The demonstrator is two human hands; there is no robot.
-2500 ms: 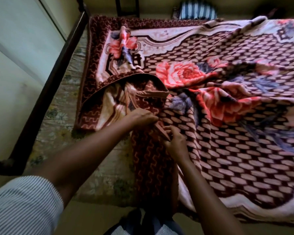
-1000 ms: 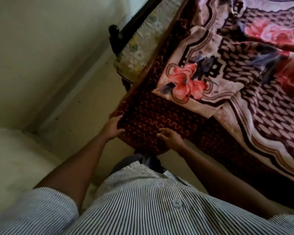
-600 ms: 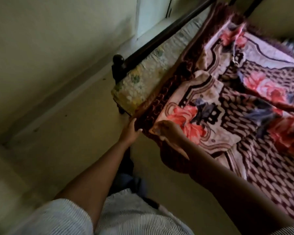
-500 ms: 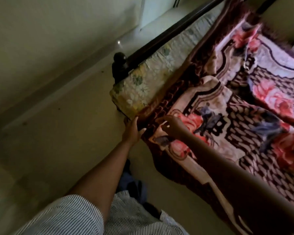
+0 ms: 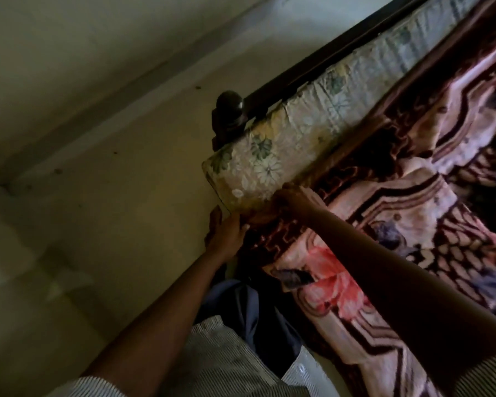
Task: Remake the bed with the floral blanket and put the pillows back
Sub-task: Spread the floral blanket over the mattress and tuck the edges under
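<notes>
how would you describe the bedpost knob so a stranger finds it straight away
The floral blanket leaves a strip of flower-printed mattress bare along one side. At that strip's near corner, the dark frame rail ends in the bedpost knob. It is the only round, glossy dark shape there.

A finely striped, short-sleeved shirt (image 5: 226,365) with a pale button (image 5: 301,368) at 6 o'clock, dark blue trousers (image 5: 258,319) just above, forearms bare.
</notes>
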